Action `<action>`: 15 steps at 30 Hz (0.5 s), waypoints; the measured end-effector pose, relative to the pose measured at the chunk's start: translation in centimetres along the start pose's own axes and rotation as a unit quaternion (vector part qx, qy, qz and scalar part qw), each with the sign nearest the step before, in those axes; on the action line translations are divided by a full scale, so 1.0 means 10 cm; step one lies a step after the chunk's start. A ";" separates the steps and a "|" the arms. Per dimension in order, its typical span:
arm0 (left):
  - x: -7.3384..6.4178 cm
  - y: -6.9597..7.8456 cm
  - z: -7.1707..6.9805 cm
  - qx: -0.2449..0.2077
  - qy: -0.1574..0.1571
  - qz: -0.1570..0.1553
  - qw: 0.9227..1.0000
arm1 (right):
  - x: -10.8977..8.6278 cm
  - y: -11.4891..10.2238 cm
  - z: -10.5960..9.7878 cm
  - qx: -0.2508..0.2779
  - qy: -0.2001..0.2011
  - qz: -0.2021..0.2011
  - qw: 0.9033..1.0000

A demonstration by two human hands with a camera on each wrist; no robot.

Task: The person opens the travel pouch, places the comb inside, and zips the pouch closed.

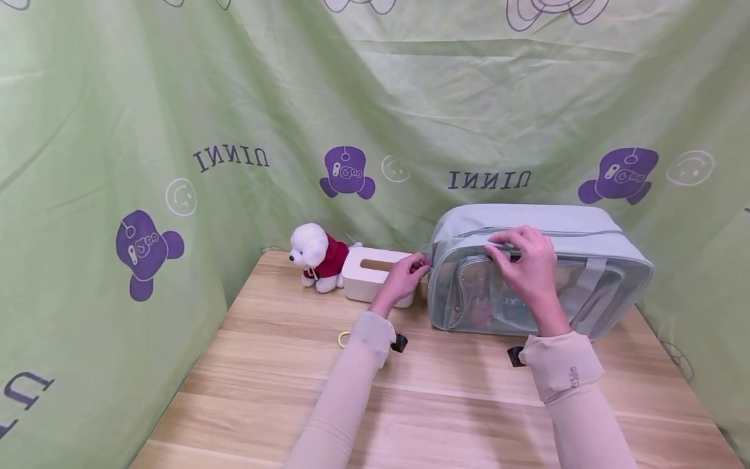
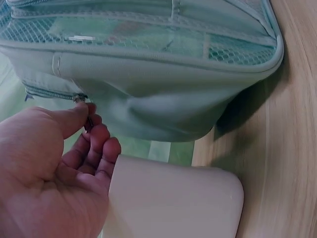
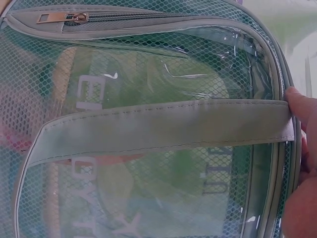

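A pale green travel bag [image 1: 527,218] with a clear, mesh-lined front stands on the right part of the table. At its left end my left hand [image 1: 404,277] pinches a small metal zipper pull [image 2: 88,124] between thumb and fingers. That zipper [image 2: 49,92] runs along the bag's side in the left wrist view. My right hand [image 1: 530,264] grips the upper front edge of the bag, near the top of a strap handle [image 3: 168,124]. In the right wrist view only parts of its fingers [image 3: 299,106] show. A front pocket zipper [image 3: 64,18] lies across the clear panel.
Beside the bag, close under my left hand, sits a white tissue box [image 1: 369,277] with a wooden slot. A white plush dog [image 1: 310,247] in a red hoodie is farther left. A yellow ring [image 1: 343,339] lies near my left sleeve. A green curtain [image 1: 351,98] hangs behind.
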State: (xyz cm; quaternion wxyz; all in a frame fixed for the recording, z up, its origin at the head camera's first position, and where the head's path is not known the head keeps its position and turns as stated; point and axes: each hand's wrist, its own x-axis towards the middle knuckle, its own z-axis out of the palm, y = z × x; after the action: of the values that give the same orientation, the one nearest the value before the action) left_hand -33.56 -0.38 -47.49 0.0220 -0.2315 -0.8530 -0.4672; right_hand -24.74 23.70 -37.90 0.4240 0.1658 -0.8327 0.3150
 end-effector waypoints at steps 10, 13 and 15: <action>-0.03 0.04 0.00 -0.006 0.000 -0.005 1.000 | -0.03 0.02 0.02 0.004 0.009 -0.002 1.000; -0.04 0.04 0.01 -0.009 0.007 -0.001 1.000 | -0.03 0.02 0.03 0.008 0.014 -0.002 1.000; -0.04 0.03 0.01 -0.007 0.010 0.003 1.000 | -0.03 0.03 0.03 0.009 0.017 -0.004 1.000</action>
State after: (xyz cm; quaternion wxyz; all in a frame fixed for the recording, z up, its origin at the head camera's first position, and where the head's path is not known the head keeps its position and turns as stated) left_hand -33.08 -0.30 -47.36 0.0303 -0.2293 -0.8486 -0.4757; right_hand -24.91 23.66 -38.39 0.4381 0.1677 -0.8216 0.3239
